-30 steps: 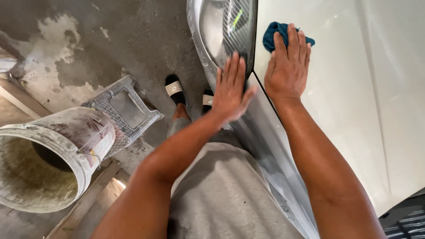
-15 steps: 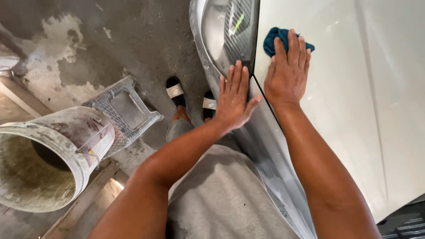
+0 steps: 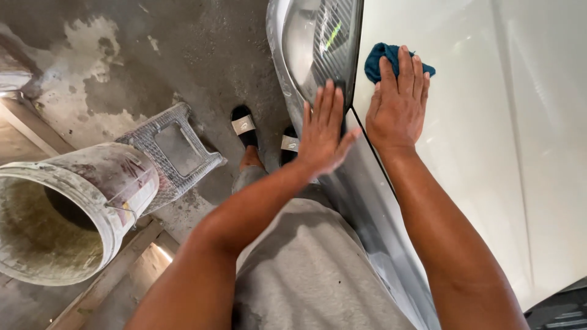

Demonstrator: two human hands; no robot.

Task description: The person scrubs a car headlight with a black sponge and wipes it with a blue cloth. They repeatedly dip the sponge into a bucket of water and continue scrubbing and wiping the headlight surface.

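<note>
Fingers [image 3: 408, 72] of the right hand [image 3: 397, 107] lie flat, gripping nothing, pressing a dark blue cloth [image 3: 379, 60] that pokes out beyond them on the white car panel [image 3: 477, 153], while the left hand [image 3: 323, 131] rests open-palmed beside the headlight [image 3: 318, 43].

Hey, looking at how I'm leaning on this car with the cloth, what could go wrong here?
The blue cloth lies mostly under your right hand; trapped grit might scratch the white hood. Your left hand presses bare on the fender beside the headlight, likely leaving smears. The bucket on the stool stands close behind; stepping back might tip it.
</note>
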